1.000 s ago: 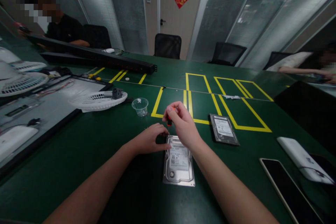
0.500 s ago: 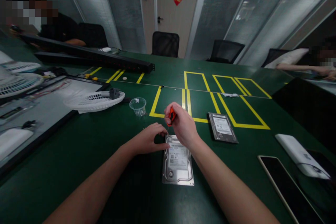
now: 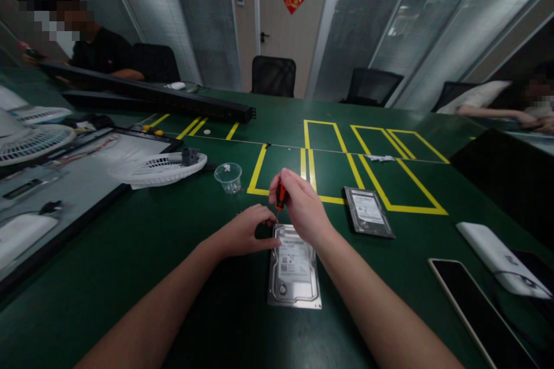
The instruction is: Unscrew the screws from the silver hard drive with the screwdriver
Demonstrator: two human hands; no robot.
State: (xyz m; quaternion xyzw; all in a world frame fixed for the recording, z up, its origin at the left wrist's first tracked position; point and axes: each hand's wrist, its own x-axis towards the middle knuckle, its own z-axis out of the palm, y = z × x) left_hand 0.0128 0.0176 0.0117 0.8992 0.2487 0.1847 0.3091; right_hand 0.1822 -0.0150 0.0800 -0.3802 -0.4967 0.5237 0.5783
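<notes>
The right hand (image 3: 300, 204) grasps a screwdriver (image 3: 281, 196) at a hard disk drive (image 3: 296, 271); the left hand (image 3: 247, 230) touches the drive, its grip unclear.

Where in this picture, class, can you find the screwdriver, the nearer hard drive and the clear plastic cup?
Screwdriver (image 3: 281, 196): head view, on its orange-and-black handle.
Nearer hard drive (image 3: 295, 264): head view, on its label.
Clear plastic cup (image 3: 231, 185): head view, on its wall.

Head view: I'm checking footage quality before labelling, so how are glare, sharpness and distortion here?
Head view: pale glare low on the near hard drive; small print on its label too soft to read; glass panels lean outward toward the sides, likely lens distortion.
</notes>
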